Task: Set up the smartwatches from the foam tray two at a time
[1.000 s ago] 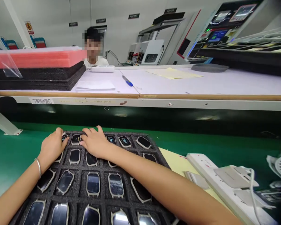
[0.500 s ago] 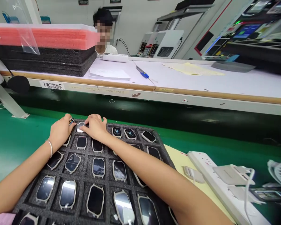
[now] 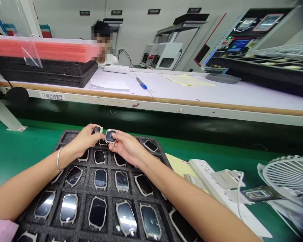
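My left hand (image 3: 91,137), a bangle on its wrist, is closed around a smartwatch body (image 3: 97,129) above the back row of a dark foam tray (image 3: 85,196). Close beside it, my right hand (image 3: 125,144) pinches a second smartwatch body (image 3: 110,135), dark screen up, between thumb and fingers. Just below both hands another watch (image 3: 103,142) lies in its pocket, partly covered. Rows of strapless watches with pale frames, such as one watch (image 3: 97,212) near the front, fill many pockets. Pockets at the tray's back left hold nothing. My right forearm hides part of the tray's right side.
Behind the tray runs a white bench (image 3: 166,95) with stacked black foam (image 3: 53,72), pink foam sheets (image 3: 53,50), papers (image 3: 108,84) and a blue pen (image 3: 141,83). A person (image 3: 107,60) sits beyond. At right are a power strip (image 3: 204,171) and a fan (image 3: 288,174).
Both hands have shifted right along the back row. The watch under my right fingers has been lifted out, and the back-left pockets now show bare. The head view has also turned slightly.
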A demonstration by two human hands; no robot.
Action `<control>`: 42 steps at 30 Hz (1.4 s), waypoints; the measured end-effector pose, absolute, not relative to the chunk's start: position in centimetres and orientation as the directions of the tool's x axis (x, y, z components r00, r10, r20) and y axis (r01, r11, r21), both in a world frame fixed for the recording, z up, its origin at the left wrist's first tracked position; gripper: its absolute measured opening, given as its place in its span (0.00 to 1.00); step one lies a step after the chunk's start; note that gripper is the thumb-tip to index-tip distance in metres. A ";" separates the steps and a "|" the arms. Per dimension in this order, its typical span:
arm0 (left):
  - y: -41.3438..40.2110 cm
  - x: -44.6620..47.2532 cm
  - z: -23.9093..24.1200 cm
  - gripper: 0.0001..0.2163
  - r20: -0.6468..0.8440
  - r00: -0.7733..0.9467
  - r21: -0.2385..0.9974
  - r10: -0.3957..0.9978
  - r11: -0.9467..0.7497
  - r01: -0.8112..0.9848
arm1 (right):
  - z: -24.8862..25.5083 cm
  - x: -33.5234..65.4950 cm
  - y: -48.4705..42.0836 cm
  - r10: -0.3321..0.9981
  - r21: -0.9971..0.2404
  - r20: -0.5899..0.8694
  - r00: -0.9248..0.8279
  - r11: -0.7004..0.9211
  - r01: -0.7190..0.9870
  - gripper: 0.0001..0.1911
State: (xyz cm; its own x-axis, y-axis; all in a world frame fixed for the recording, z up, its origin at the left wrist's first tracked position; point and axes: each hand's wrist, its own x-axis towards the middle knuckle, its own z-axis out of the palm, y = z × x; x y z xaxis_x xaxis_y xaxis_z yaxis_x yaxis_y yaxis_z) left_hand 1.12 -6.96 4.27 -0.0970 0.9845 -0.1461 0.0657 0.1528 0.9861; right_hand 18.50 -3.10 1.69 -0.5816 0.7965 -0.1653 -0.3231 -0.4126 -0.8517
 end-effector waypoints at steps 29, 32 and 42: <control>-8.0 1.0 0.6 0.17 0.153 -0.032 0.958 0.988 -0.141 0.249 | 0.0 20.6 -4.0 0.701 -0.858 -0.054 -0.712 -0.397 -0.325 0.28; -8.0 1.0 0.8 0.16 0.121 -0.046 0.971 0.992 -0.109 0.213 | 0.0 20.6 -4.0 0.685 -0.851 -0.062 -0.726 -0.416 -0.320 0.28; -7.7 0.9 0.4 0.17 0.162 -0.059 0.963 0.985 -0.145 0.229 | 0.4 20.8 -4.3 0.664 -0.842 -0.067 -0.744 -0.438 -0.315 0.30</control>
